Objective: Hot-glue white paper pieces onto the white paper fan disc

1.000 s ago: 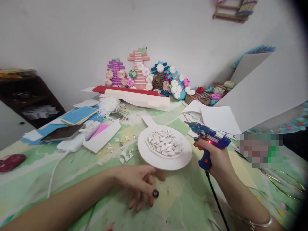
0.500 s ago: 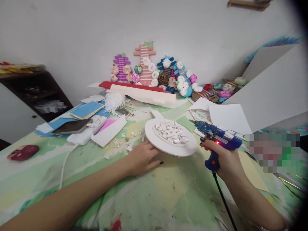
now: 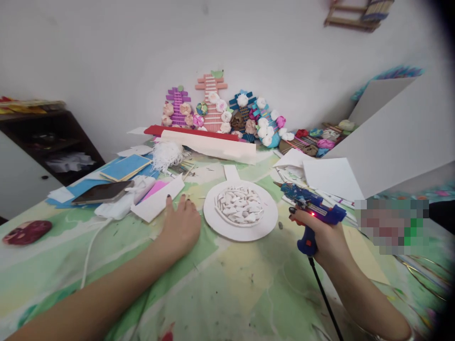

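Note:
My right hand (image 3: 322, 232) grips a blue hot glue gun (image 3: 313, 203), its nozzle pointing left and a red light lit on its side. A black cord runs down from the handle. To the left of the nozzle, a round white disc (image 3: 267, 222) with a short tab at its far side lies flat on the table. White chips (image 3: 241, 206) fill a ringed oval on the disc. My left hand (image 3: 183, 225) is palm down left of the disc, apart from it, fingers stretched over the spot where small scraps lay. Whatever is under the fingers is hidden.
A folded white paper (image 3: 156, 201), a phone (image 3: 103, 192), a white power strip (image 3: 124, 199) and blue sheets (image 3: 126, 166) lie left. Shredded white string (image 3: 167, 155) and a rolled cream sheet (image 3: 209, 147) are behind. White card (image 3: 332, 177) and scissors (image 3: 419, 270) lie right.
My left hand has let go of the disc and moved left onto the scraps. The disc has gone from tilted to flat on the table. My right hand still holds the glue gun.

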### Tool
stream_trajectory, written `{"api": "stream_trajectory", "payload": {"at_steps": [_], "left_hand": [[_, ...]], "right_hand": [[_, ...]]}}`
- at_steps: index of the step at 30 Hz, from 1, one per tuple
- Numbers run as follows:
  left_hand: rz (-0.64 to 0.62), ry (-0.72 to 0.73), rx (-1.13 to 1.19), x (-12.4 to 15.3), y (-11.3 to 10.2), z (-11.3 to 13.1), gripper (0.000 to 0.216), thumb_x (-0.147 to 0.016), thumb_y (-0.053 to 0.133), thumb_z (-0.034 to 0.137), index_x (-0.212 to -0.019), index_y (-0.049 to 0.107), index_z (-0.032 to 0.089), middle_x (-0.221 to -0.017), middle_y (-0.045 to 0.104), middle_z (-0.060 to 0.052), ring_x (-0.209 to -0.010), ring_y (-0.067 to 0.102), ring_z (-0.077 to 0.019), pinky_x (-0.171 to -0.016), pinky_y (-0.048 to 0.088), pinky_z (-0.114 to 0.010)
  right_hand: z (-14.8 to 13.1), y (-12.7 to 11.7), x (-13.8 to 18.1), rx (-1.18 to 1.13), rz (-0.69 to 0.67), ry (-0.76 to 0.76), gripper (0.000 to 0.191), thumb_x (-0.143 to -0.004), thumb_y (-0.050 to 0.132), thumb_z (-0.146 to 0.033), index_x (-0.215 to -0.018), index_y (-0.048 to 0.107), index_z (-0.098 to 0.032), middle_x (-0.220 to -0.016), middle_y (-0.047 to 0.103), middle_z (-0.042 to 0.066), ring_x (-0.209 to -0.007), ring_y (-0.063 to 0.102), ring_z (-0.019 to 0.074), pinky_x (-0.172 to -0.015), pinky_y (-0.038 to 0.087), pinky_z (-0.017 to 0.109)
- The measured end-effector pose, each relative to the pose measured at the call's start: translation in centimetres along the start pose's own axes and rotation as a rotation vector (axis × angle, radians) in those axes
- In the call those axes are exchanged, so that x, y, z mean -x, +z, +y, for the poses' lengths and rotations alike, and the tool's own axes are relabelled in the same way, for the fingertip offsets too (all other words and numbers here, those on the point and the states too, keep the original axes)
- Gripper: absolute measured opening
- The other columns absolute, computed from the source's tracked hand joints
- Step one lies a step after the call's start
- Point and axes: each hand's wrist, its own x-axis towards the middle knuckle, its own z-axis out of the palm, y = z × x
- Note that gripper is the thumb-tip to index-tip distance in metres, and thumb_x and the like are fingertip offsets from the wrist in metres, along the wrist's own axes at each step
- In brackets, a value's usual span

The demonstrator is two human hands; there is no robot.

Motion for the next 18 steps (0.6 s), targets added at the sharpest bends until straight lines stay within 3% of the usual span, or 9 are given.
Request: {"api": "stream_trajectory", "payload": {"at_steps": [4,9,11,15,18], "left_hand": [[0.023,-0.108,-0.014,-0.4,0.0,-0.4,0.037,-0.079,0.037,0.01,-0.095,0.07,0.009,-0.126,0.052,-0.021,-0.128,0.029,-0.0403,-0.099,0.014,-0.066],[0.091,0.046,0.111,-1.6,0.9,-0.8,0.045,-0.084,0.027,0.007,-0.123,0.05,0.007,-0.136,0.042,-0.019,-0.128,0.034,-0.0309,-0.1,0.03,-0.048],[0.063,0.098,0.17,-1.8,0.8,-1.1,0.044,-0.085,0.028,0.006,-0.125,0.046,0.009,-0.134,0.044,-0.018,-0.124,0.039,-0.0272,-0.095,0.036,-0.041],[-0.04,0.136,0.195,-2.0,0.1,-2.2,0.029,-0.079,0.036,0.004,-0.093,0.06,0.011,-0.101,0.061,-0.016,-0.094,0.056,-0.0231,-0.077,0.043,-0.032],[-0.071,0.112,0.191,-2.2,-0.3,-3.3,0.024,-0.076,0.039,0.005,-0.074,0.061,0.013,-0.083,0.061,-0.012,-0.079,0.058,-0.0206,-0.067,0.042,-0.029]], "right_hand": [[-0.2,0.1,0.2,0.021,0.001,0.032,0.028,-0.052,0.076,-0.03,-0.072,0.066,-0.014,-0.066,0.06,0.002,-0.052,0.05,0.0114,-0.036,0.035,0.02],[-0.2,-0.1,0.3,0.022,-0.007,0.018,0.028,-0.052,0.077,-0.03,-0.072,0.065,-0.015,-0.068,0.061,0.003,-0.056,0.053,0.0131,-0.038,0.037,0.021],[-0.1,-0.1,0.3,0.02,-0.012,-0.001,0.027,-0.051,0.077,-0.03,-0.07,0.065,-0.015,-0.069,0.062,0.004,-0.057,0.054,0.0138,-0.039,0.039,0.021],[0.0,0.0,0.4,0.076,-0.007,0.047,0.03,-0.051,0.077,-0.034,-0.07,0.064,-0.015,-0.061,0.059,0.002,-0.046,0.047,0.0108,-0.033,0.032,0.021],[-0.1,0.1,0.6,0.101,-0.02,0.041,0.03,-0.051,0.077,-0.034,-0.071,0.065,-0.015,-0.059,0.059,0.001,-0.044,0.046,0.0098,-0.033,0.032,0.021]]}}
